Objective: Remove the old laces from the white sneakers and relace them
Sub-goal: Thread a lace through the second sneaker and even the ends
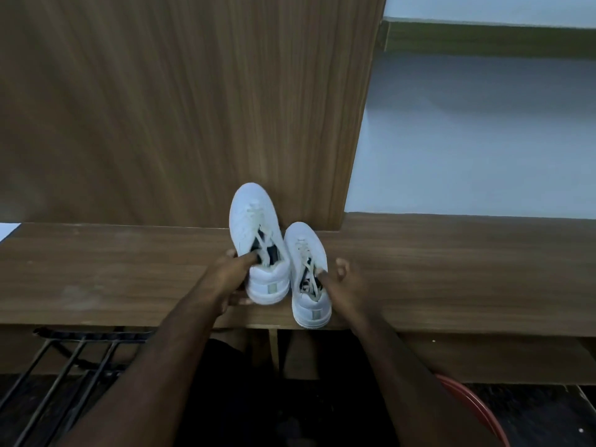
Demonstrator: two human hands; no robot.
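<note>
Two white low-top sneakers, laces in, toes pointing away. Left white sneaker lifted and tilted, toe up against the brown wood-grain back panel; left hand grips it at the collar, forefinger hooked into the opening, other fingers under the heel. Right white sneaker sits flat on the brown wooden surface, heel at the near edge, just beside the left one; right hand holds its side, forefinger inside the collar, remaining fingers curled outside. Off-white laces threaded through both. Black metal rack lower left, red round rim lower right, pale wall behind.
</note>
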